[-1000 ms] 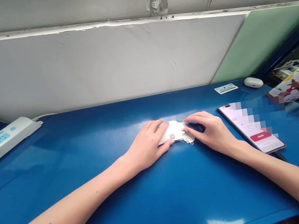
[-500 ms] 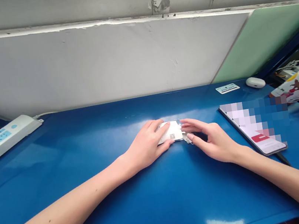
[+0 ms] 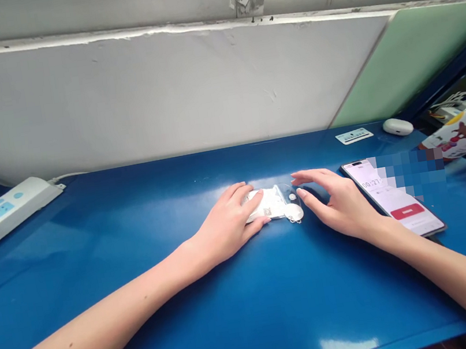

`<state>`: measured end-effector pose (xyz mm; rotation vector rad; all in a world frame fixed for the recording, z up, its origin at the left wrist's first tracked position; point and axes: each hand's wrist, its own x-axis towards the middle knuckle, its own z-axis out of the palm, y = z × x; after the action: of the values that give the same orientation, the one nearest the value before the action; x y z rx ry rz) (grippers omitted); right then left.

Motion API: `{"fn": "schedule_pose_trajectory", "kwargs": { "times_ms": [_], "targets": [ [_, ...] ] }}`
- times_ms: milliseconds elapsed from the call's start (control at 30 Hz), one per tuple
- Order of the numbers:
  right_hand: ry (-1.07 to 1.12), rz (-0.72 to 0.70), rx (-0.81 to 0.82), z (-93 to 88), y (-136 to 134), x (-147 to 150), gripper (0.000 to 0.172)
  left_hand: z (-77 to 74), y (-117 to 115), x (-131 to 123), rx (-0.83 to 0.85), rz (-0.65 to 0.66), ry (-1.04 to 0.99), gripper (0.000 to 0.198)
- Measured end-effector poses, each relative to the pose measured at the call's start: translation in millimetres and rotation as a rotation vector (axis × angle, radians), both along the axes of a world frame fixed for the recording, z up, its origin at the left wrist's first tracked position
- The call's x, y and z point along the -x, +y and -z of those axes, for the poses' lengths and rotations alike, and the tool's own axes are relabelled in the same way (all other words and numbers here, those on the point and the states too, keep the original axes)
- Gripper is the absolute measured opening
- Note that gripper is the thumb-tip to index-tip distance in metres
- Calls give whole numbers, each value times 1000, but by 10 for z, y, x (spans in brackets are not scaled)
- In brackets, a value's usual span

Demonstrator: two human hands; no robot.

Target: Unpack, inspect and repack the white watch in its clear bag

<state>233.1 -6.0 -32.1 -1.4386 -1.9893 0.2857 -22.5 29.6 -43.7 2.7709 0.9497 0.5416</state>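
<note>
- A small clear plastic pouch lies flat near the middle of the blue table; inside it sits a white card-like piece with a small printed code, and a round white tag shows at the pouch's right end.
- The left hand lies on the pouch's left part, fingers spread flat over it and thumb along its near edge, pressing rather than gripping.
- The right hand is open with fingers stretched out, just beside the pouch's right end; I cannot tell whether a fingertip touches it.
- A smartphone with a lit screen lies just right of the right hand, close to the wrist.
- Far right, near the back edge: a small white label and a white earbud case.
- A white power strip rests at the table's left back edge.
- Bare table spreads wide in front of both forearms down to the near edge, and between the pouch and the power strip.
</note>
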Motion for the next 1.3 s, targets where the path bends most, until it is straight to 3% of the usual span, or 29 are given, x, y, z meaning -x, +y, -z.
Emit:
{"fn": "schedule_pose_trajectory", "kwargs": {
  "times_ms": [133,333,500,867,1300],
  "targets": [
    [11,33,35,30,12,-17,27,-38,-7,18,28,12,43,48],
    [126,-153,106,22,-45,36,31,-121,-22,47,105,49,108,54],
    [-10,-275,63,75,-52,34,41,-132,-31,50,100,54,146,62],
    [-128,-289,-97,135,-62,87,37,-136,-31,40,73,57,142,59],
    [-50,-254,14,154,-81,130,36,-130,-24,36,80,50,180,62]
  ]
}}
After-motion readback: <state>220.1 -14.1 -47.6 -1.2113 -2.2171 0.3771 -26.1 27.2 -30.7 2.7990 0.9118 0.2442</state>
